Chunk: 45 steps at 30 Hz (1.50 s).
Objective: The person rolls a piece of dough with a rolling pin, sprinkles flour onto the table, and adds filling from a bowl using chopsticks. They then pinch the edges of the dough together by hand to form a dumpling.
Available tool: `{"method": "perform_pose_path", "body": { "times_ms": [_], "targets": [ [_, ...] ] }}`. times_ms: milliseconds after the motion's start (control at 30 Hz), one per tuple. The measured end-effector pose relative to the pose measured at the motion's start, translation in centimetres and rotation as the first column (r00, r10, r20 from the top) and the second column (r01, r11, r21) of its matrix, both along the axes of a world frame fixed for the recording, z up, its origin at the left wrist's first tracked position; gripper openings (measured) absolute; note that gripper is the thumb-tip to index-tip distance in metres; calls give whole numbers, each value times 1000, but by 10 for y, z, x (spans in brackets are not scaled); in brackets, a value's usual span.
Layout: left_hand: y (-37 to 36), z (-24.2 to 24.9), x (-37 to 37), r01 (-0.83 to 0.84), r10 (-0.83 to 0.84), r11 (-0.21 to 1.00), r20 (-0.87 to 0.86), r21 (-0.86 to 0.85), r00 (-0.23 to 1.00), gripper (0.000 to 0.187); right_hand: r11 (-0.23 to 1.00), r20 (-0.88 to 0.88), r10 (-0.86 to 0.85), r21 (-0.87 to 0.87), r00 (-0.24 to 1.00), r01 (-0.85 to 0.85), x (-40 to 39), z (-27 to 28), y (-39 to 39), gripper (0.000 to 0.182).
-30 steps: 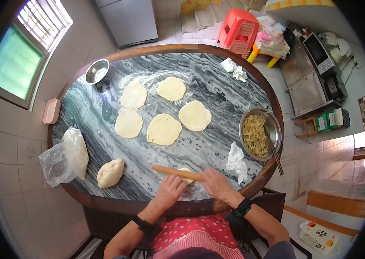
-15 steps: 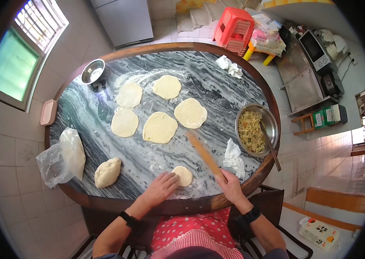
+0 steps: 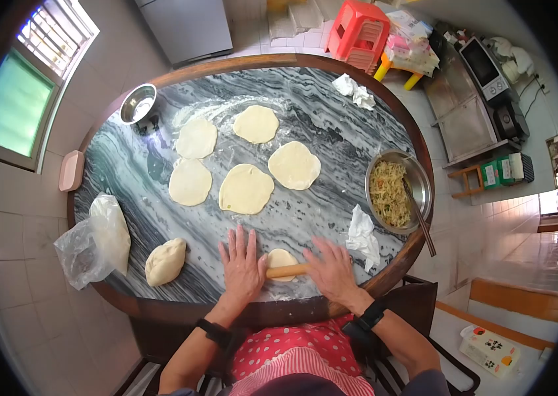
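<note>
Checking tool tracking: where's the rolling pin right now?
Head view, near table edge: the rolling pin lies across the small dough round, under the flat palms of the left hand and right hand, left of the crumpled tissue.

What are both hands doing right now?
Left hand: open, palm flat on the wooden rolling pin.
Right hand: open, fingers spread, pressing the pin's other end over the small round dough piece.

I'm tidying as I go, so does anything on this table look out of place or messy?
Mostly orderly. Two crumpled tissues lie loose: one beside the filling bowl, one at the far edge. Flour is smeared by the small steel bowl. The rolled dough rounds lie flat and apart.
</note>
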<state>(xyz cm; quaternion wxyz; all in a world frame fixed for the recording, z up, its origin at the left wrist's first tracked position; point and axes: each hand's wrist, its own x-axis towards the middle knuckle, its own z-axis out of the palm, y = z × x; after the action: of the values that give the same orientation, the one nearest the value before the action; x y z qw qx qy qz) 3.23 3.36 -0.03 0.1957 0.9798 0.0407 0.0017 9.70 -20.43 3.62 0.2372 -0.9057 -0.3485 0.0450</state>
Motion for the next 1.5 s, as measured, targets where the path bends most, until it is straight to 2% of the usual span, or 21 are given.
{"method": "perform_pose_path", "body": {
  "times_ms": [33,100,167,233,300,400,500,567,633,667,800,900,1000,1067,1100,1167,1200,1267,1300,1367,1500],
  "targets": [
    [2,2,4,18,-18,999,1,40,1000,64,1000,2,5,-1,1000,-5,1,-3,4,46],
    [5,5,14,14,-14,999,4,39,1000,64,976,77,-96,-190,992,109,-5,-14,16,53],
    [7,5,25,18,-18,1000,-11,25,1000,64,968,54,-143,-199,988,151,19,-12,34,57],
    [13,4,53,-99,98,995,73,9,993,65,959,49,-184,-209,982,190,46,-14,44,60],
    [15,8,58,-118,116,993,62,22,991,65,952,86,-217,-200,972,231,61,-19,52,61],
    [11,11,45,-55,54,998,33,9,998,66,945,30,-198,-261,980,199,37,-19,43,63],
    [8,3,31,-25,25,999,15,23,1000,66,950,-3,-161,-272,987,155,26,-20,35,65],
    [13,12,56,-61,62,998,16,-26,998,65,958,4,-154,-246,988,150,54,-16,48,65],
    [18,14,74,-117,115,993,109,16,987,63,959,94,-208,-176,974,222,77,-18,58,64],
    [19,16,75,-97,93,994,91,44,991,61,964,99,-186,-176,978,201,82,-19,61,63],
    [15,12,59,-95,93,995,102,15,990,60,947,62,-210,-235,976,218,62,-25,52,61],
    [12,10,53,-51,50,999,87,8,995,60,963,14,-162,-216,987,161,56,-26,47,60],
    [21,14,72,-93,88,995,141,29,986,61,963,83,-203,-161,976,214,75,-26,58,60],
    [25,11,73,-38,42,999,278,-22,960,60,963,66,-232,-123,970,239,81,-34,56,60],
    [27,17,66,-39,43,999,287,-20,957,60,964,74,-231,-119,970,238,83,-34,54,60],
    [26,31,35,347,-294,935,387,-74,874,58,957,22,-284,-58,958,285,82,-35,46,58],
    [23,33,19,350,-297,934,386,-73,873,58,956,20,-288,-56,957,288,78,-32,39,58],
    [21,36,2,524,-457,847,381,-89,804,52,993,-16,-95,75,995,96,78,-18,25,55],
    [21,36,2,528,-463,845,380,-85,801,52,992,-16,-100,80,995,100,74,-13,19,55],
    [17,31,0,549,-558,829,227,109,798,51,986,-71,131,112,989,-122,60,-5,9,54],
    [9,19,11,538,-562,827,228,161,795,48,977,13,210,38,978,-210,48,-16,2,54]
  ]
}}
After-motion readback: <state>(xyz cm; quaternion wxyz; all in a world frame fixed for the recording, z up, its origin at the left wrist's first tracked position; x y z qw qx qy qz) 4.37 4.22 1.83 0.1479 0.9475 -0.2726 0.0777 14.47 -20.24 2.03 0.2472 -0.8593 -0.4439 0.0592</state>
